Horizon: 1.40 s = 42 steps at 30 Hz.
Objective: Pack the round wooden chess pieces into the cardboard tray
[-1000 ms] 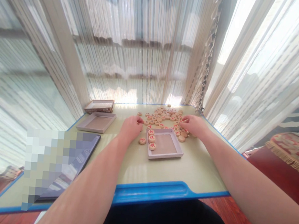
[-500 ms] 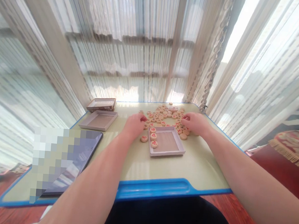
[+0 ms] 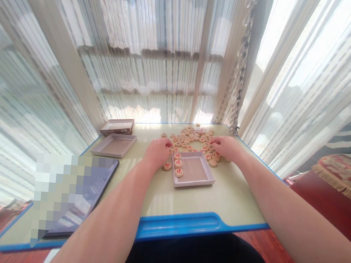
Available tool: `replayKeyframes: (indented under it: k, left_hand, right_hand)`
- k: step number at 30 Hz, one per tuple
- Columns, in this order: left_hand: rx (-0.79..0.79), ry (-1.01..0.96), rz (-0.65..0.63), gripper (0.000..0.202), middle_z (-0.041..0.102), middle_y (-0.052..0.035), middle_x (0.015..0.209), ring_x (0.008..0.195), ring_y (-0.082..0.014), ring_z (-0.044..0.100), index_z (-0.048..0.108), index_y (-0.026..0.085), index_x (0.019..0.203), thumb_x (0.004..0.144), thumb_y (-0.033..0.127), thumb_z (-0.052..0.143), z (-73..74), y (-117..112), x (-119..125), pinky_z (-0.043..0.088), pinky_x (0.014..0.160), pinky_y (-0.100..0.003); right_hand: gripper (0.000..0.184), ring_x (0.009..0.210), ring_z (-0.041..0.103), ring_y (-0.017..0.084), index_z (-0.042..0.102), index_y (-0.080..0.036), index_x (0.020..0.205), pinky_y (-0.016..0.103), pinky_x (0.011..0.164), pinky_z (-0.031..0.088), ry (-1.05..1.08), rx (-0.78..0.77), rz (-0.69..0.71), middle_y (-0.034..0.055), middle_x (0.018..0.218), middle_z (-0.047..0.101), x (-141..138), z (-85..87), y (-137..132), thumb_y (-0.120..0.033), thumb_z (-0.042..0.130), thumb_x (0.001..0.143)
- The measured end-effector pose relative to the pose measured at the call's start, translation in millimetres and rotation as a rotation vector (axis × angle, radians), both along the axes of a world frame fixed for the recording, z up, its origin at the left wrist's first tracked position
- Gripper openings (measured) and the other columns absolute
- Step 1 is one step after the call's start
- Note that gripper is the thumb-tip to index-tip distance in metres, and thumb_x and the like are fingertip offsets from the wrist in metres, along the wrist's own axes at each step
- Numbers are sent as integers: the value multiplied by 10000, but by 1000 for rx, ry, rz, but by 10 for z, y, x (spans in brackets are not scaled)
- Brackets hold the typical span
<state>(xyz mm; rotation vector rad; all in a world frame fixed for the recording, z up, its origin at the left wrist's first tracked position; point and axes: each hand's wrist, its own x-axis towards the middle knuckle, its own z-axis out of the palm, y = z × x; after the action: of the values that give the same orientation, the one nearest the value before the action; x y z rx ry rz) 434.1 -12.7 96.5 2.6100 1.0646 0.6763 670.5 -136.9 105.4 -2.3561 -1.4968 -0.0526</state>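
Note:
A shallow white box tray (image 3: 194, 184) lies on the table. Along its left side sit three round wooden xiangqi pieces (image 3: 178, 163) with red characters. My left hand (image 3: 158, 152) is just left of the tray's far corner, fingers curled in by several pieces; what they hold, if anything, is hidden. A single red-marked piece (image 3: 167, 167) lies between that hand and the tray. Behind the tray spreads a loose pile of xiangqi pieces (image 3: 190, 138), red-marked and dark-marked. At the pile's right edge is my right hand (image 3: 227, 147), thumb and fingers closed together among the pieces; their contents cannot be made out.
Another shallow white tray (image 3: 115, 145) lies at the far left, with a brown-sided box (image 3: 117, 126) behind it. A dark tablet (image 3: 98, 186), partly pixelated, rests at the near left. The table has a raised blue edge (image 3: 183, 225). Sheer curtains (image 3: 155, 73) hang behind it.
The view has shifted slightly, so the table sits a little lower and further left. Both hands stay by the pile with small finger movements. The three pieces in the tray look unchanged.

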Motion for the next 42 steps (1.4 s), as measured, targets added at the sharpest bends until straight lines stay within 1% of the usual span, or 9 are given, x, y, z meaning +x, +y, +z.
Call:
replayKeyframes:
  k: [5, 9, 13, 16, 23, 28, 32, 35, 42]
  left_hand:
    - [21, -51, -88, 362, 642, -30, 1037, 1025, -192, 531, 648, 222, 981, 785, 189, 345, 14, -56, 35, 411, 905, -298]
    - [-47, -59, -217, 415, 584, 25, 1182, 1187, -172, 417, 607, 254, 1110, 830, 267, 301, -9, -112, 87, 310, 1020, -285]
    - [-160, 23, -261, 520, 607, 24, 1154, 1241, -190, 361, 654, 254, 1044, 877, 422, 191, -34, -116, 125, 253, 1052, -316]
    - [-165, 29, -246, 629, 652, -7, 1065, 1246, -197, 359, 678, 235, 998, 874, 505, 123, -48, -90, 141, 262, 1042, -315]
    - [-116, 30, -168, 636, 671, -55, 970, 1157, -227, 454, 684, 225, 833, 872, 522, 123, -48, -68, 131, 314, 993, -334]
    - [-24, 44, -175, 595, 674, -54, 862, 1010, -202, 537, 656, 216, 759, 885, 485, 140, -7, -113, 119, 350, 952, -324]
    - [-55, 25, -230, 573, 657, -41, 1033, 1085, -187, 497, 674, 223, 905, 894, 461, 153, -25, -102, 140, 308, 991, -302]
    - [-83, 17, -201, 576, 648, -52, 1061, 1094, -190, 497, 677, 221, 944, 892, 475, 163, -63, -60, 150, 317, 983, -302]
    - [-79, 37, -203, 603, 593, -53, 1163, 1146, -213, 454, 661, 243, 1017, 878, 518, 142, -81, -15, 147, 282, 1004, -341]
  right_hand:
    - [255, 715, 593, 178, 697, -240, 828, 267, 623, 434, -41, 45, 27, 29, 839, 675, -41, 20, -3, -220, 468, 716]
    - [259, 838, 575, 188, 709, -221, 823, 288, 758, 440, -43, 131, 250, 45, 863, 653, -157, 35, 3, -182, 477, 715]
    - [244, 968, 535, 214, 717, -224, 814, 330, 870, 405, -41, 128, 387, 56, 953, 640, -241, 4, 15, -183, 494, 725]
    - [238, 1002, 518, 223, 711, -222, 845, 346, 903, 378, -44, 125, 411, 55, 960, 649, -253, -17, 23, -241, 488, 763]
    - [343, 1027, 510, 225, 654, -192, 1014, 356, 940, 337, -42, 132, 342, 63, 1034, 650, -220, -39, 57, -298, 368, 857]
    - [443, 1241, 338, 234, 462, -217, 1271, 378, 1025, 259, 1, 213, 193, 55, 1277, 507, -141, -146, 169, -379, 338, 878]
    - [417, 1211, 391, 220, 530, -235, 1204, 355, 1019, 277, 11, 108, 232, 50, 1263, 519, -119, -170, 194, -391, 309, 887]
    - [382, 1140, 458, 198, 574, -225, 1146, 333, 980, 321, 21, 116, 297, 46, 1196, 570, -162, -139, 168, -341, 320, 885]
    - [355, 1124, 460, 215, 641, -237, 1066, 368, 1010, 265, -39, 23, 369, 22, 1145, 615, -242, -71, 173, -331, 362, 867]
